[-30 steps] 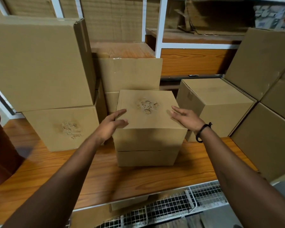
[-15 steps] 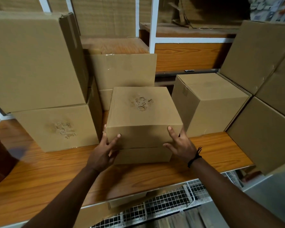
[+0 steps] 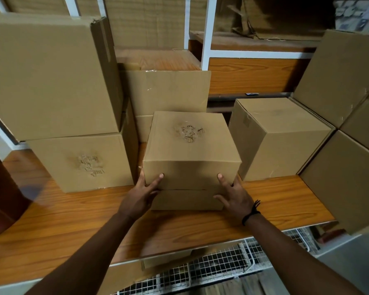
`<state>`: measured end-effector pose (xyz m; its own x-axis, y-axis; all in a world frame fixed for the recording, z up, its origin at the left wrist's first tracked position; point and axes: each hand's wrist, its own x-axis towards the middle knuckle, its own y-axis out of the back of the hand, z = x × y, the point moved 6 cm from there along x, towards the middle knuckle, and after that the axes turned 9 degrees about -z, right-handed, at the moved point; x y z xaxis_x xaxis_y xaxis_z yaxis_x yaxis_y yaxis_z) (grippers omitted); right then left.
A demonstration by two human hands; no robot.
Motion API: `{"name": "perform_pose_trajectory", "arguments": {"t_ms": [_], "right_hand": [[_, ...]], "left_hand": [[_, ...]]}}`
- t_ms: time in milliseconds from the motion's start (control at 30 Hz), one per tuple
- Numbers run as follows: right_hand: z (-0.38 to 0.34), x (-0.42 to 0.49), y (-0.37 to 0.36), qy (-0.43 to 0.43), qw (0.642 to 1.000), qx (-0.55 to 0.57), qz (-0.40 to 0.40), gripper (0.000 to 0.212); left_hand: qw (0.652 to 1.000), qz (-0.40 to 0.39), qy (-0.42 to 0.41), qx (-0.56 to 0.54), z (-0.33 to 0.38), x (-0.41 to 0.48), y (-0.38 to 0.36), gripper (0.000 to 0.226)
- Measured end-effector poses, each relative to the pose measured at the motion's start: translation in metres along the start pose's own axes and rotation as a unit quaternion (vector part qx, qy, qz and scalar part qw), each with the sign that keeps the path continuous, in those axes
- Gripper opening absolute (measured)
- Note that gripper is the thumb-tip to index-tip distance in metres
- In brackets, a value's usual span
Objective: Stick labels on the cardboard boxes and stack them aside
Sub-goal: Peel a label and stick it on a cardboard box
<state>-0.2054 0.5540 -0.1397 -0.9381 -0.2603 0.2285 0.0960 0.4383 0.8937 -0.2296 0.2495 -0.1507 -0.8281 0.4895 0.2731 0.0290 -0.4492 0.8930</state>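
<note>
On the wooden shelf (image 3: 73, 220), nothing among the big things has been moved. The left stack (image 3: 51, 81) and the right box (image 3: 281, 137) are found in the same places as one second ago. The top box (image 3: 190, 150) also remains in the middle, set on the lower box (image 3: 188, 200), between these two and near the front edge.

What has changed is the hands. One second ago they were laid at the upper edge of the top box; now they have been brought down to its lower front corners. The left hand (image 3: 139, 196) and right hand (image 3: 234, 196) are spread wide, with straight fingers pressed on the cardboard and a thumb on the front face, so the box is squeezed between them.

A lift is probably being prepared. No label is seen on it, only a torn patch (image 3: 189, 133).
</note>
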Motion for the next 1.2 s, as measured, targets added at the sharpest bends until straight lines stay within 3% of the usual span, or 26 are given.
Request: {"name": "perform_pose_trajectory", "arguments": {"t_ms": [67,167,367,667,967,1200], "right_hand": [[-0.007,0.003,0.005,-0.008,1.0,0.006,0.015,0.098],[-0.013,0.006,0.023,-0.018,0.999,0.007,0.049,0.101],[-0.014,0.032,0.086,-0.075,0.988,0.121,0.066,0.095],[-0.022,0.059,0.173,-0.084,0.96,0.264,0.025,0.075],[-0.025,0.077,0.161,-0.147,0.967,0.202,-0.055,0.054],[-0.003,0.092,0.139,-0.17,0.955,0.228,-0.084,0.048]], "left_hand": [[1.0,0.009,0.003,-0.001,0.003,0.003,0.004,0.053],[0.999,0.051,0.007,-0.018,0.008,0.01,0.018,0.068],[0.987,0.138,0.041,-0.075,0.041,0.038,0.075,0.04],[0.981,0.069,0.125,-0.129,0.065,0.089,0.162,0.056],[0.942,-0.006,0.179,-0.283,0.025,0.112,0.122,0.057],[0.935,-0.005,0.201,-0.291,0.017,0.123,0.106,0.044]]}}
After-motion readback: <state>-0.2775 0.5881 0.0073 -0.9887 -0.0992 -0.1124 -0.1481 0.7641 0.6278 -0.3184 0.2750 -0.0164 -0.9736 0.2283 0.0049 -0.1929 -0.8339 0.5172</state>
